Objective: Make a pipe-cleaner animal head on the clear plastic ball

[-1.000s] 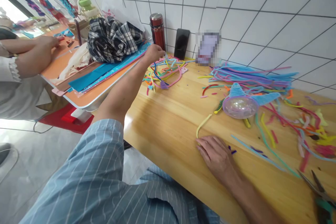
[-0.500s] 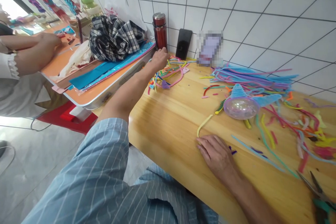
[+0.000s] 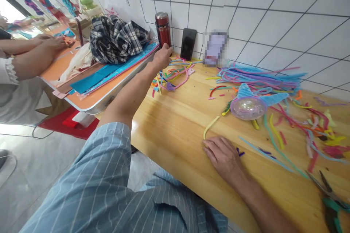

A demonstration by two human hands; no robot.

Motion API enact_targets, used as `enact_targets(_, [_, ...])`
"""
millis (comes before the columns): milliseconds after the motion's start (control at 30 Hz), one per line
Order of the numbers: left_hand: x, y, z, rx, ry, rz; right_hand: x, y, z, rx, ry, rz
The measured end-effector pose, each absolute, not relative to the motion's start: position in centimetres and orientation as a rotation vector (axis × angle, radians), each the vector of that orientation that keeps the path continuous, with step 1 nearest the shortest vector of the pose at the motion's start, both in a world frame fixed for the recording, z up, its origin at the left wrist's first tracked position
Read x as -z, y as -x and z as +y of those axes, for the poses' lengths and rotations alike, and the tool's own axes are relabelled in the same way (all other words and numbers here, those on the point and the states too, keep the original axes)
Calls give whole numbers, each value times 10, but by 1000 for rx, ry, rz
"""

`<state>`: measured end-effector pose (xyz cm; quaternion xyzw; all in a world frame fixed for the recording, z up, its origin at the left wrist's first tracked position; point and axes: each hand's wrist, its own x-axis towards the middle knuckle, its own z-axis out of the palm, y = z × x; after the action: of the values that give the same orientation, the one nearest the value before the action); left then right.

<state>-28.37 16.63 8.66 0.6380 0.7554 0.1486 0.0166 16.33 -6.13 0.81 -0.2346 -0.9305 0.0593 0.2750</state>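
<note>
My right hand (image 3: 225,158) rests on the wooden table, its fingers closed over the lower end of a bent yellow pipe cleaner (image 3: 210,125). My left hand (image 3: 163,56) is stretched far forward, in front of the red thermos (image 3: 164,31) and beside a pile of mixed pipe cleaners (image 3: 175,76). Its fingertips point away and are partly hidden, so I cannot make out whether they grip anything. Beyond my right hand lies a clear oval dome (image 3: 248,109) edged in purple, with blue fuzzy pointed pieces attached. Short dark purple pieces (image 3: 240,152) lie beside that hand.
A bundle of blue, pink and purple pipe cleaners (image 3: 262,78) lies by the tiled wall. Pliers (image 3: 329,193) sit at the lower right, near colourful scraps (image 3: 328,142). Two phones lean on the wall, one black (image 3: 188,43). Another person's hands (image 3: 51,43) work at the orange table (image 3: 82,102).
The view has shifted slightly. My left hand stays by the pile and thermos, with its fingers a little closer to the thermos base. My right hand keeps its place on the yellow pipe cleaner.
</note>
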Motion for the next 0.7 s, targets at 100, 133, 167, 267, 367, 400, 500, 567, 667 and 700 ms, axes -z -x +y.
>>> enact_targets(100, [-80,270,162,-373,-1990,2377,-8,-163,-61,-148,628,-2496])
enact_targets(133, [-77,265,162,-281,-1973,2372,-9,-163,-61,-145,626,-2495])
enact_targets(167, [-73,260,162,-197,-1944,2366,-9,-162,-61,-143,626,-2496])
enact_targets(267, [-68,253,165,-124,-1866,2382,-9,-162,-60,-151,622,-2498])
enact_targets(367, [-70,256,166,-189,-1808,2404,-7,-161,-60,-157,615,-2487])
enact_targets(400, [-72,259,166,-222,-1792,2405,-7,-161,-60,-158,611,-2481])
enact_targets(500, [-80,268,165,-336,-1754,2405,-6,-161,-60,-166,604,-2467])
enact_targets(567, [-86,273,163,-485,-1700,2408,-5,-161,-60,-168,603,-2467])
enact_targets(667, [-92,279,161,-788,-1587,2392,-5,-162,-59,-164,600,-2476])
enact_targets(700, [-94,281,161,-871,-1555,2383,-4,-162,-59,-165,597,-2475])
